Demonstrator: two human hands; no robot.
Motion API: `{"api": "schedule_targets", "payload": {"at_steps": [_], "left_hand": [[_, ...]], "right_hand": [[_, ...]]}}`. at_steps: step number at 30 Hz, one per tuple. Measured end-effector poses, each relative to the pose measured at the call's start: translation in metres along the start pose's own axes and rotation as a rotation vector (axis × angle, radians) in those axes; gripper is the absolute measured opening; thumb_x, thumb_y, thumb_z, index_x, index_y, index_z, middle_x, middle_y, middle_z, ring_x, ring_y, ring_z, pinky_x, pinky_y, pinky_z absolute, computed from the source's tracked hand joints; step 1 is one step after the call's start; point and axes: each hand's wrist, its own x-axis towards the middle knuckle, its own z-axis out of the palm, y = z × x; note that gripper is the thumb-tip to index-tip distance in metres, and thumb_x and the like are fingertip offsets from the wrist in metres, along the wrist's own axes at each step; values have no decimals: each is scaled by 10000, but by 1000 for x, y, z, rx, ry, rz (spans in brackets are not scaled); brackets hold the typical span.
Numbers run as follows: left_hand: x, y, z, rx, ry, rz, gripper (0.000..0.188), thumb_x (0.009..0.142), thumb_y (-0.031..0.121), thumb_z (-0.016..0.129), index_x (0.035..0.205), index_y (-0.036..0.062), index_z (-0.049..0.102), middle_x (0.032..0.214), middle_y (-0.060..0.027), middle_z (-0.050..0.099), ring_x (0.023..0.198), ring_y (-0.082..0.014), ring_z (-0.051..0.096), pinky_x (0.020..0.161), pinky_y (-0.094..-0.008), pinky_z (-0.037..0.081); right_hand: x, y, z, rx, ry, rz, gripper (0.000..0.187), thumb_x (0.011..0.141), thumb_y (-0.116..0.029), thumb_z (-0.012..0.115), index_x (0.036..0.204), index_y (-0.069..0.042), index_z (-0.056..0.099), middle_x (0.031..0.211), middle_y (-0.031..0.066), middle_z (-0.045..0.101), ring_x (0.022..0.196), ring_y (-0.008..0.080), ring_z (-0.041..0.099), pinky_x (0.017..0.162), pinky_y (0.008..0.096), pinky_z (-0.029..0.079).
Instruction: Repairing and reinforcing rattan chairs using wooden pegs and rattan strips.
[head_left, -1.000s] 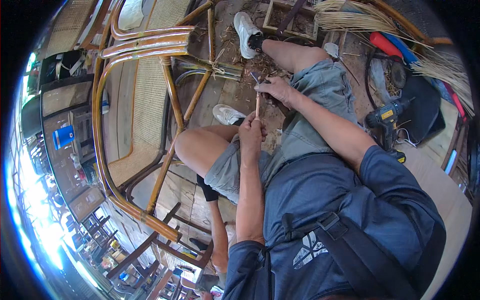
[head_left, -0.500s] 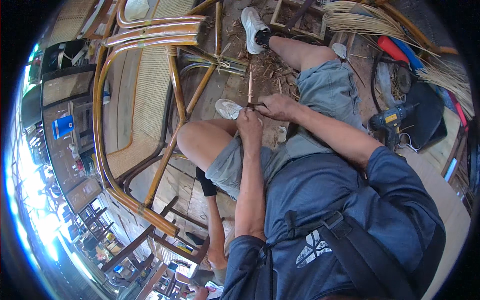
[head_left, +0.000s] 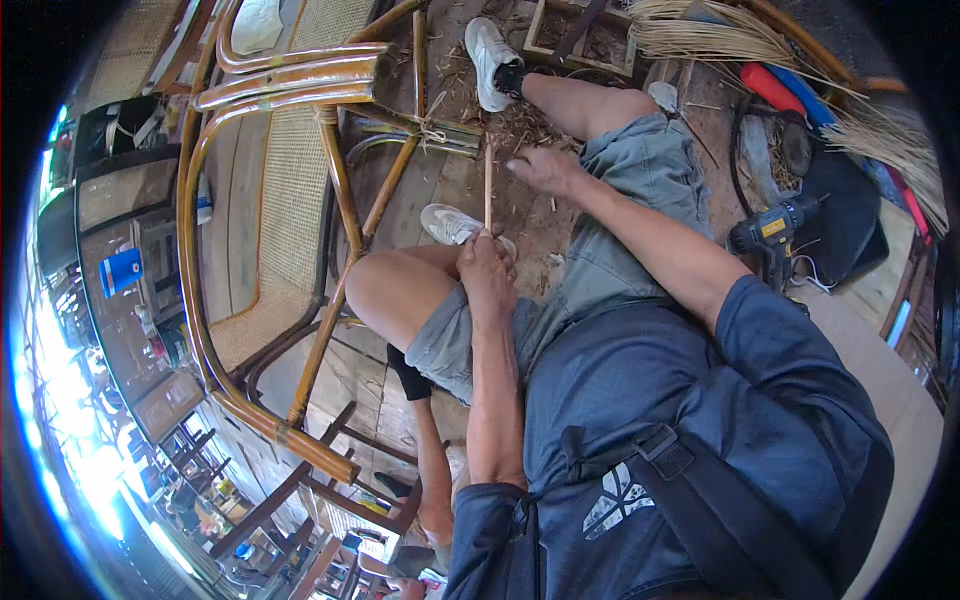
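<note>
My left hand [head_left: 486, 270] is closed round the lower end of a thin pale wooden stick [head_left: 488, 195] that points away from me between my knees. Further off and to the right of the stick, my right hand [head_left: 548, 172] has its fingers curled in, apart from the stick. What it holds, if anything, is too small to make out. Wood shavings [head_left: 515, 128] litter the floor beyond both hands.
A rattan chair with a woven cane seat [head_left: 290, 190] lies close on my left. At right are a cordless drill [head_left: 775, 232], a red cylindrical thing [head_left: 770, 88] and bundles of cane strips [head_left: 700, 35]. A wooden box [head_left: 582, 40] stands ahead. Behind the chair a person's arm [head_left: 430, 460] shows.
My right hand has moved away from my left hand, out past the stick's far part. My left hand has come slightly nearer to me with the stick, and more of the stick shows.
</note>
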Motion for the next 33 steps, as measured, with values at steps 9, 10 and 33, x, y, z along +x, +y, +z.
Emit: {"api": "schedule_targets", "payload": {"at_steps": [9, 10, 33], "left_hand": [[-13, 10, 28, 18, 80, 54, 247, 894, 232, 447, 1024, 42, 536, 594, 5, 484, 448, -124, 456, 361, -265, 356], [-24, 15, 34, 195, 114, 61, 227, 890, 217, 451, 972, 33, 558, 599, 6, 485, 471, -102, 453, 390, -253, 359], [-88, 21, 37, 816, 249, 519, 236, 905, 203, 457, 909, -10, 559, 719, -90, 568, 647, -167, 538, 585, -311, 435]], "right_hand": [[-17, -18, 7, 23, -84, -27, 478, 845, -466, 449, 1030, -40, 562, 972, 224, 600, 935, 354, 578, 798, 419, 448], [-6, -2, 10, 47, -27, 129, 516, 833, -495, 445, 1058, -46, 562, 988, 229, 600, 958, 376, 566, 828, 433, 438], [-2, 6, -19, 520, 227, 114, 332, 893, -359, 466, 884, -38, 548, 638, 81, 530, 523, 205, 519, 485, 340, 413]]}}
